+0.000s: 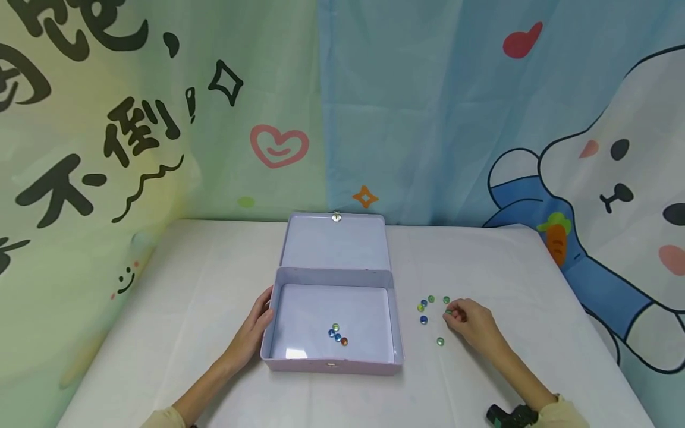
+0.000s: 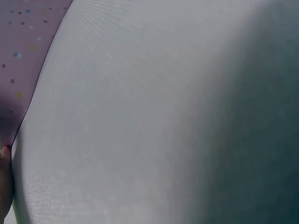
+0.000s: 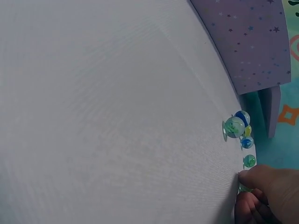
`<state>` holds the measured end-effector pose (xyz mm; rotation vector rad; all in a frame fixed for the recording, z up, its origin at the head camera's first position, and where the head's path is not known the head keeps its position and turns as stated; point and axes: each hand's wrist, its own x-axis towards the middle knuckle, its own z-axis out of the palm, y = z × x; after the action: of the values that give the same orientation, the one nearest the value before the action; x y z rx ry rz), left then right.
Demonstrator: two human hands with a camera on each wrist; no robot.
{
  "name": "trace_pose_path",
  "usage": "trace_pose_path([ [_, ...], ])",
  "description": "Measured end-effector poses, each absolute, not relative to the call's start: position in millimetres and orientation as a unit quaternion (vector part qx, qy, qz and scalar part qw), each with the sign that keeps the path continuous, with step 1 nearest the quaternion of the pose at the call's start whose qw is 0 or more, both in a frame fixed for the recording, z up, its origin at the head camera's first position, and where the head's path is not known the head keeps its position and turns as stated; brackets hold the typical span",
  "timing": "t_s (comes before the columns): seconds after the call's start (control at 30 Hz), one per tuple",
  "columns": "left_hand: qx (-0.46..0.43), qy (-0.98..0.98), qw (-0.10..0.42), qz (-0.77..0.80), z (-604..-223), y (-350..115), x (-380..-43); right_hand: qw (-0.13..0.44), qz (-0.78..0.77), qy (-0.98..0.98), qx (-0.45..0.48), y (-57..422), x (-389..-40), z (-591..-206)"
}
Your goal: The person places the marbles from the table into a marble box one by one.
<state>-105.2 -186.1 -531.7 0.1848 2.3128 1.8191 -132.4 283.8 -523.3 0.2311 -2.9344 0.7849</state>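
An open lilac box stands on the table, its hinged lid laid back. Against the box's left wall rests my left hand, fingers along the outside. In the left wrist view only a bit of that hand shows beside the star-patterned wall. My right hand pinches a green glass marble between thumb and fingertips, low over the cloth; in the right wrist view the fingers partly hide it. Inside the box lie a green marble, two blue ones and an orange one.
Several loose marbles lie between the box and my right hand, among them a yellow-green one, a blue one and a green one closer to me. White cloth covers the table; a printed curtain hangs behind.
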Motion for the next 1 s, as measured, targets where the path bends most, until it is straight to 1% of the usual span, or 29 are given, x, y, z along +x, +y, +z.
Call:
trace_pose_path([
  [0.17, 0.065, 0.782, 0.095, 0.613, -531, -186, -106, 0.042, 0.270, -0.959, 0.073, 284, -131, -522],
  [0.33, 0.066, 0.784, 0.091, 0.611, -531, -186, -106, 0.022, 0.302, -0.951, 0.065, 282, -129, -517],
  [0.6, 0.064, 0.786, 0.087, 0.608, -532, -186, -106, 0.008, 0.343, -0.934, 0.094, 268, -130, -493],
  [0.83, 0.063, 0.783, 0.091, 0.612, -531, -187, -105, -0.051, 0.395, -0.911, 0.106, 253, -129, -465],
  [1.0, 0.060, 0.782, 0.095, 0.613, -532, -187, -105, -0.076, 0.423, -0.894, 0.126, 242, -129, -452],
])
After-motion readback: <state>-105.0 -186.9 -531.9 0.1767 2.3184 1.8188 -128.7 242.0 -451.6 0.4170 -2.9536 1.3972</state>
